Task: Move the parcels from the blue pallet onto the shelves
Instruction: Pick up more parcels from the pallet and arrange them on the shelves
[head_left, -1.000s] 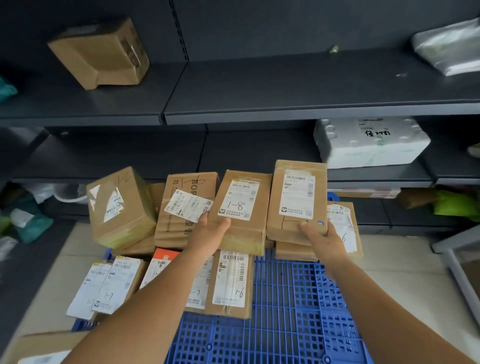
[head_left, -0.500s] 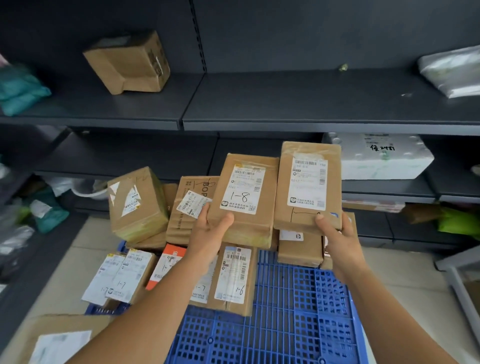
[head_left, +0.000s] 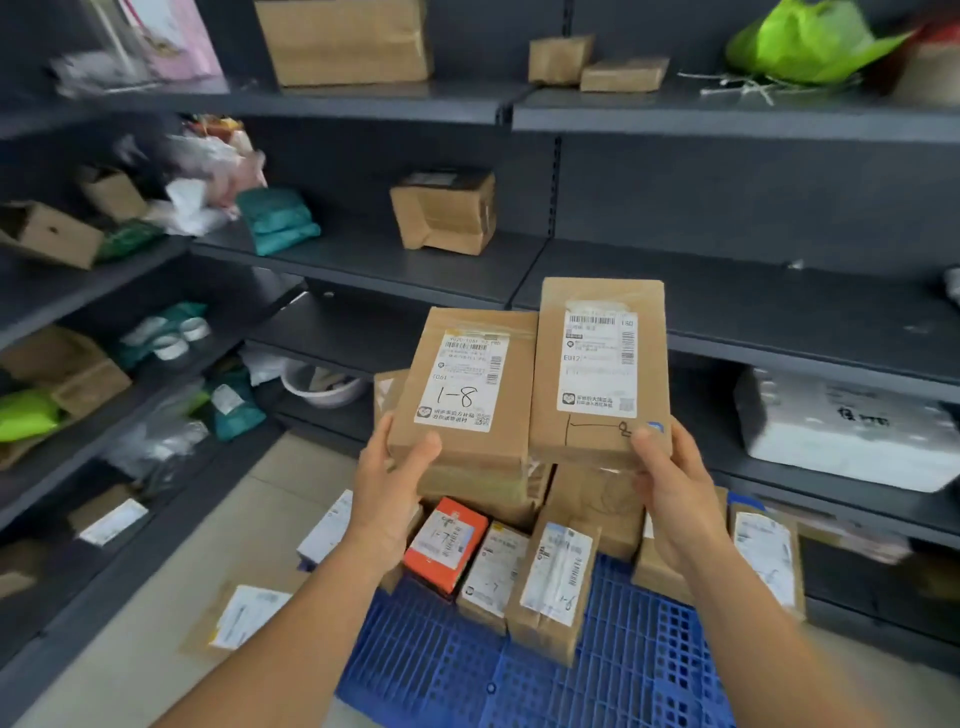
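Parcels are up off the blue pallet (head_left: 597, 670): two brown boxes held side by side at chest height in front of the dark shelves (head_left: 753, 322). The left hand (head_left: 387, 486) clasps the box marked 1-8 (head_left: 467, 384) by its lower edge, thumb on the label face; the right hand (head_left: 670, 483) grasps the taller box (head_left: 602, 364) the same way. To shelve them well, I would keep both level, pick the bare stretch of the middle shelf right of the lone brown carton (head_left: 444, 210), and slide each one in flat, label outward, one at a time. By my count, two boxes are in hand and about seven remain on or against the pallet, among them one orange box (head_left: 447, 545). One white foam box (head_left: 841, 426) sits on the lower right shelf.
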